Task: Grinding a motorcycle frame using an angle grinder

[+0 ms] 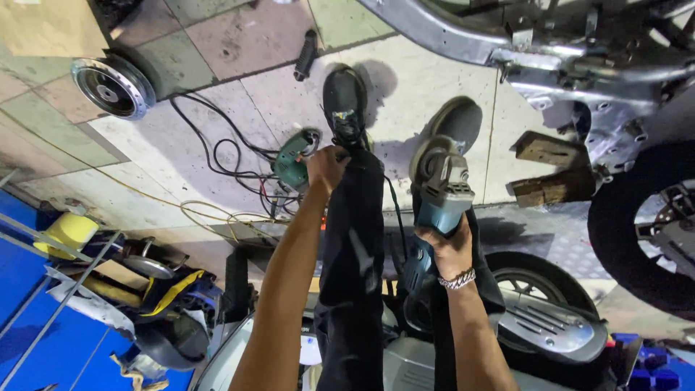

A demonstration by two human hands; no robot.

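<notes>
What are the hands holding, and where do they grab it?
The right hand grips a blue-green angle grinder around its body. The left hand rests at the dark trouser leg, holding no tool.

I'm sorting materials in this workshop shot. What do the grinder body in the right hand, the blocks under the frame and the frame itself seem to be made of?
The angle grinder in the right hand looks like teal moulded plastic with a grey metal head, matte. The blocks look like raw wood, brown and rough-edged. The frame appears to be bare metal, silvery and shiny, probably steel.
</notes>
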